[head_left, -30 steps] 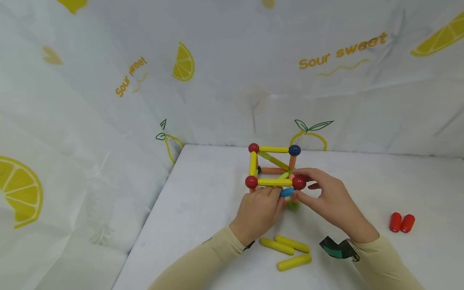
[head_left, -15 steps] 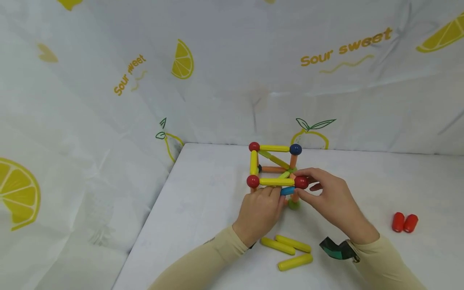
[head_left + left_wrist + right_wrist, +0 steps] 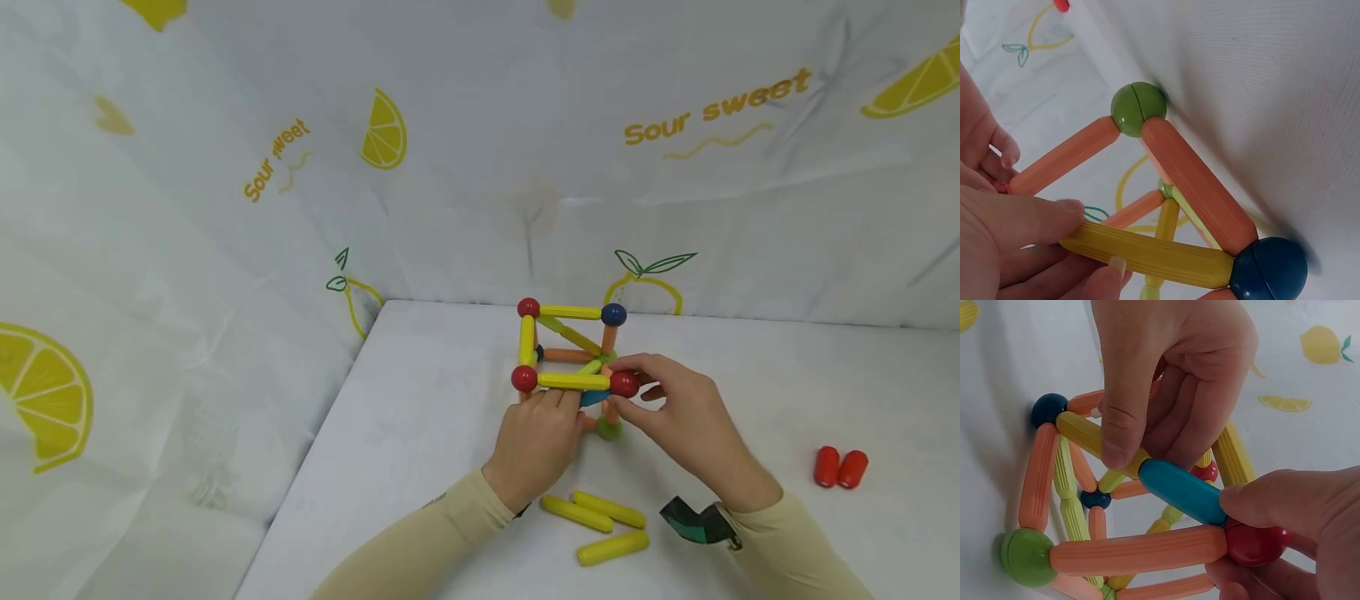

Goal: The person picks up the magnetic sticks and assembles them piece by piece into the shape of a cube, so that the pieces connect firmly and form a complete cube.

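Observation:
A cube-like frame of magnetic rods and balls stands on the white table, its yellow top rod (image 3: 573,382) facing me. My left hand (image 3: 534,446) pinches a slanting yellow rod (image 3: 1154,253) between thumb and fingers; that rod's lower end meets a dark blue ball (image 3: 1269,269). A blue rod (image 3: 1182,490) continues from the yellow rod up to a red ball (image 3: 1254,540). My right hand (image 3: 686,425) holds this red ball, thumb against the end of the blue rod. An orange upright (image 3: 1138,550) runs from the red ball to a green ball (image 3: 1029,557).
Several loose yellow rods, one of them the nearest yellow rod (image 3: 612,547), lie on the table in front of the frame. Two short red pieces (image 3: 827,467) lie to the right. A white lemon-printed sheet (image 3: 480,167) hangs behind and at the left.
Both hands keep their holds. In the head view, less of the blue rod shows beneath the front yellow rod now. The whole view has shifted slightly.

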Tool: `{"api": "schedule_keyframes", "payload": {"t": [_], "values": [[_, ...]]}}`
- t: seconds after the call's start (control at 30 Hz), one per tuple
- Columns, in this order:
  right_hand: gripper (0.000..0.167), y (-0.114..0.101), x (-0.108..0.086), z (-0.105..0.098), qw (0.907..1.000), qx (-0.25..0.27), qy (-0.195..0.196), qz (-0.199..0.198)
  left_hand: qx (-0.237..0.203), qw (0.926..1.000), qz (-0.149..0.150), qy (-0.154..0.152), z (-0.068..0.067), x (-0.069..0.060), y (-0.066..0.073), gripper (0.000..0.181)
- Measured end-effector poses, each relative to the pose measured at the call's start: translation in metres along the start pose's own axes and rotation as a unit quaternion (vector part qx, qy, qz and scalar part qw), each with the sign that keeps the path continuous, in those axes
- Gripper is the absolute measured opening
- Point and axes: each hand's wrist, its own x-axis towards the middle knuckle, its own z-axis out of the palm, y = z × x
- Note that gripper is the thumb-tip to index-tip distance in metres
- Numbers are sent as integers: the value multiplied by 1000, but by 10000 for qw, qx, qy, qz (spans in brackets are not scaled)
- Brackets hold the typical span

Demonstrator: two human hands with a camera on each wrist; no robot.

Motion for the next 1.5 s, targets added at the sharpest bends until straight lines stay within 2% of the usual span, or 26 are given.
{"api": "schedule_keyframes", "payload": {"t": [0.3, 0.97, 1.3, 1.4, 1.5], "values": [[45, 0, 0, 0, 9999, 0, 21, -114, -30, 10000, -12, 57, 1, 0, 0, 31], [45, 0, 0, 1, 10000, -21, -48, -21, -275, 9993, -206, 165, 1, -1, -1, 28], [44, -1, -1, 1, 10000, -33, -65, 45, -112, 9997, -67, 205, 0, -2, -1, 37], [45, -2, 0, 0, 9999, -35, -132, 78, -144, 9997, -109, 187, 1, -2, 0, 34], [53, -2, 0, -1, 9992, 86, -330, 210, -226, 9995, -197, 123, 0, -3, 0, 31]]}}
